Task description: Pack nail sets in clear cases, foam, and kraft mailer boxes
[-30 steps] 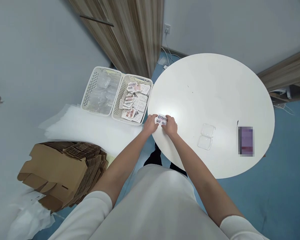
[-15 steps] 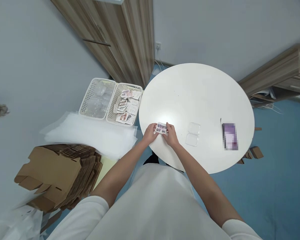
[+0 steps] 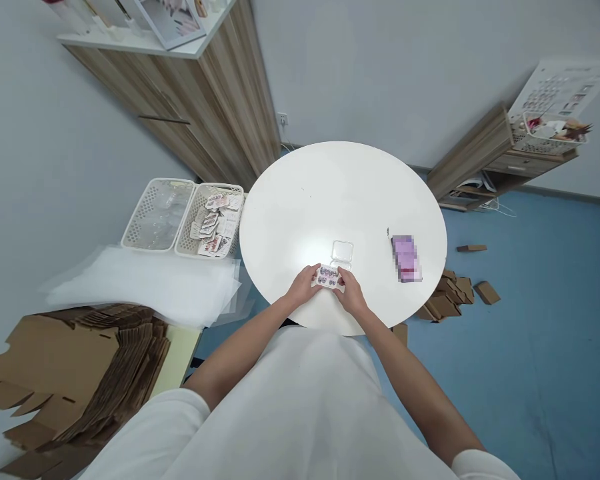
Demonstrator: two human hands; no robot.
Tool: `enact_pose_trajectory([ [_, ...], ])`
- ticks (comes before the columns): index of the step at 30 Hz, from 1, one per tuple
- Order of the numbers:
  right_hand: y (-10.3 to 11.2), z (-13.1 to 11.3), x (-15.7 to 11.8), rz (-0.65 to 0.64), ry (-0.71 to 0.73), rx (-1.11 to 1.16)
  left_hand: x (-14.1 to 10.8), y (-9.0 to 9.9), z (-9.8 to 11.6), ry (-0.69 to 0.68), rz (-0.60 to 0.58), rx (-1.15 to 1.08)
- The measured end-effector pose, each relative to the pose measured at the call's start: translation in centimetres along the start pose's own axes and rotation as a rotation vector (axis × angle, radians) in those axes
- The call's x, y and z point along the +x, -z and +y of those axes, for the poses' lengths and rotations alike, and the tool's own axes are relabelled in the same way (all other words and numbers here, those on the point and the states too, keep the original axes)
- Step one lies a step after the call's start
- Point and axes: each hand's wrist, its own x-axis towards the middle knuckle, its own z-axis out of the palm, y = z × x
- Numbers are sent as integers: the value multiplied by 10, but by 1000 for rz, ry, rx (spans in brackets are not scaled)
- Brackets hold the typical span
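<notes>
A small white card of press-on nails (image 3: 328, 276), with several purplish shiny pieces in rows, is held level above the near edge of the round white table (image 3: 365, 193). My left hand (image 3: 303, 287) grips its left edge between thumb and fingers. On the right edge, my right hand (image 3: 351, 293) pinches it the same way. Just beyond the card lies an open clear plastic case (image 3: 343, 251); its nearer half is partly hidden behind the card and my right hand.
A pixelated purple item (image 3: 406, 258) lies on the table's right. To the left stand a basket of nail cards (image 3: 183, 247) and a basket of clear plastic cases (image 3: 130, 230). Translucent sheets (image 3: 150, 280) and stacked flat cardboard boxes (image 3: 55, 360) are nearer. Small cardboard boxes (image 3: 447, 297) lie right.
My view has swung to the right, so the table appears further left. Both hands, still holding the card, have moved right, close to the open clear case.
</notes>
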Motion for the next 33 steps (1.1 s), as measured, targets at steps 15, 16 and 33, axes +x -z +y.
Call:
enact_pose_trajectory([
  [15,38,45,33,-108,-21,-46,44,-30,15,145,-57,193],
  [16,37,46,35,-109,-16,-55,46,-31,14,158,-61,207],
  [33,30,54,32,-106,-77,-23,46,-38,17,198,-124,259],
])
